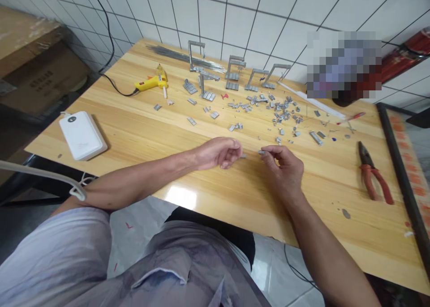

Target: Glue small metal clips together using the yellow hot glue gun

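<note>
My left hand (220, 152) rests on the wooden table (134, 132), fingers curled in a pinch on a small grey staple piece (242, 155). A little to the right, my right hand (284, 166) pinches another small grey staple strip (262, 152) between thumb and forefinger. The two pieces lie a few centimetres apart, just above the tabletop. Beyond the hands lie several loose staple pieces (282, 112) scattered across the table.
Small staple-built frames (235, 70) stand at the table's back edge. A yellow glue gun (152, 82) lies at the back left, a white power bank (82, 134) at the left edge, red-handled pliers (372, 172) at the right, a red pen (351, 118) behind them.
</note>
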`<state>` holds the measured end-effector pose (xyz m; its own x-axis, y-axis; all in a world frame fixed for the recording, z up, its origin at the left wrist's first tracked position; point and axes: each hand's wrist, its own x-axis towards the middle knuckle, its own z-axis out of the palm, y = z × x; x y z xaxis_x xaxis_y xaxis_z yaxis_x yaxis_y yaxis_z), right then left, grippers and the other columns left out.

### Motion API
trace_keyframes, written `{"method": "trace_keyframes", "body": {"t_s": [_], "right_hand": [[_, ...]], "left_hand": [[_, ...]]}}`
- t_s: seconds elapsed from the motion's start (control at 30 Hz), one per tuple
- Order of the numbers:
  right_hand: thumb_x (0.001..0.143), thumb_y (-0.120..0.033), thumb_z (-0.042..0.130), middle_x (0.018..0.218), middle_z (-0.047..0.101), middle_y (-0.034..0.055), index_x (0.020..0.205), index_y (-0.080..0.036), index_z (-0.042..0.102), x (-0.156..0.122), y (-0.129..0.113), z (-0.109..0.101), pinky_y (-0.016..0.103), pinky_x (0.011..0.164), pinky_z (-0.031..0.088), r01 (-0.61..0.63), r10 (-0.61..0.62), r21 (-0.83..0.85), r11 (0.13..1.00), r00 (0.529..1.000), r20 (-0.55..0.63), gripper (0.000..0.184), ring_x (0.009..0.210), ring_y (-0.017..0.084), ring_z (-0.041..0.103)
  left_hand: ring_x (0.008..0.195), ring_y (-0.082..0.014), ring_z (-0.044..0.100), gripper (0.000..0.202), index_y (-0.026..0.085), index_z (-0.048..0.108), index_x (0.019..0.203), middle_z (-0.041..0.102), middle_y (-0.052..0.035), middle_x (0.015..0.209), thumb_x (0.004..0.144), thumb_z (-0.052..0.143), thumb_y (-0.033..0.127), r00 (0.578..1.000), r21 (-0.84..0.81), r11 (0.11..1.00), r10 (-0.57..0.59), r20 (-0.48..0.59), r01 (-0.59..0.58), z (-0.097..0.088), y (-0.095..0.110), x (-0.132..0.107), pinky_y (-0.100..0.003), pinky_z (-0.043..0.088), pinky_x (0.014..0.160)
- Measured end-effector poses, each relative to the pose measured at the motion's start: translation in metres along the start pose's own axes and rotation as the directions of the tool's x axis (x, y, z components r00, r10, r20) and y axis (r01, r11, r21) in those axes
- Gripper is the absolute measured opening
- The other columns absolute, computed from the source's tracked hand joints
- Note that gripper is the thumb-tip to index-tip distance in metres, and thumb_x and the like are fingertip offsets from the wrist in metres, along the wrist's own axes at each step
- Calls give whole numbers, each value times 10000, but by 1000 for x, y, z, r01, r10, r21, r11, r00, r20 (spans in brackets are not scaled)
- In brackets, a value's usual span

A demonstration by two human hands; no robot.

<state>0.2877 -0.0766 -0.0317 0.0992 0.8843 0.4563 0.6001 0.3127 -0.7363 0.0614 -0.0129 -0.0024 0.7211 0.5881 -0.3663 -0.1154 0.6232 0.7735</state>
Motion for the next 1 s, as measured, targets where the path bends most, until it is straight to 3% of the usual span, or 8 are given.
{"method": "trace_keyframes", "body": {"t_s": [0.17,0.27,0.37,0.47,0.6,0.73,0.9,1.0], "right_hand": [[918,-284,714,782,770,4,963,-240,784,0,-1,-1,317,716,572,-6,6,-19,1000,1000,9,94,690,162,706],[921,-277,709,766,764,3,961,-239,782,0,-2,-2,310,705,570,16,-16,-34,999,1000,12,92,679,159,698],[926,-270,702,768,765,2,956,-237,776,1,-2,-2,305,707,574,38,-37,-35,999,999,10,86,676,154,696],[929,-272,693,792,778,7,947,-239,771,1,-4,-2,301,695,576,52,-51,-40,998,999,9,86,674,153,699],[929,-273,681,793,779,5,946,-244,770,2,-6,-3,295,672,571,67,-66,-53,996,998,14,95,664,150,692],[929,-274,676,783,775,4,942,-242,769,2,-6,-2,283,660,563,84,-84,-53,995,996,10,100,658,145,688],[933,-280,666,763,769,1,933,-242,771,2,-5,-1,277,655,561,118,-118,-75,990,993,3,112,646,145,685],[927,-272,665,770,777,3,927,-239,770,2,-5,-1,282,663,567,129,-129,-83,988,992,5,110,647,148,690]], "left_hand": [[398,-77,504,281,114,648,878,607,-19,675,989,424,242,989,-36,999,23,-144,-29,-1,8,1,-186,365,375],[387,-62,528,251,160,606,1038,724,-66,1008,1013,432,339,972,10,996,87,-218,-87,-4,11,-2,-196,284,315],[438,-67,601,309,189,577,1131,671,-131,1367,1019,419,430,966,70,991,123,-228,-110,-6,10,-5,-202,270,311],[489,-91,648,357,198,576,1167,617,-156,1481,1003,435,482,957,123,982,170,-234,-144,-6,9,-5,-211,270,318],[497,-102,627,297,158,639,1043,768,-123,1114,972,517,419,904,253,929,335,-266,-270,-11,13,-2,-216,365,389],[523,-90,550,248,147,642,715,622,-20,606,910,584,289,810,420,832,504,-299,-363,-19,21,2,-202,441,537],[556,-89,515,200,170,599,705,587,19,607,869,650,272,786,614,725,560,-261,-312,-28,33,-1,-213,416,576],[646,-115,568,102,168,648,780,649,7,709,852,683,232,822,869,468,551,-145,-161,-32,36,-7,-234,423,626]]}}
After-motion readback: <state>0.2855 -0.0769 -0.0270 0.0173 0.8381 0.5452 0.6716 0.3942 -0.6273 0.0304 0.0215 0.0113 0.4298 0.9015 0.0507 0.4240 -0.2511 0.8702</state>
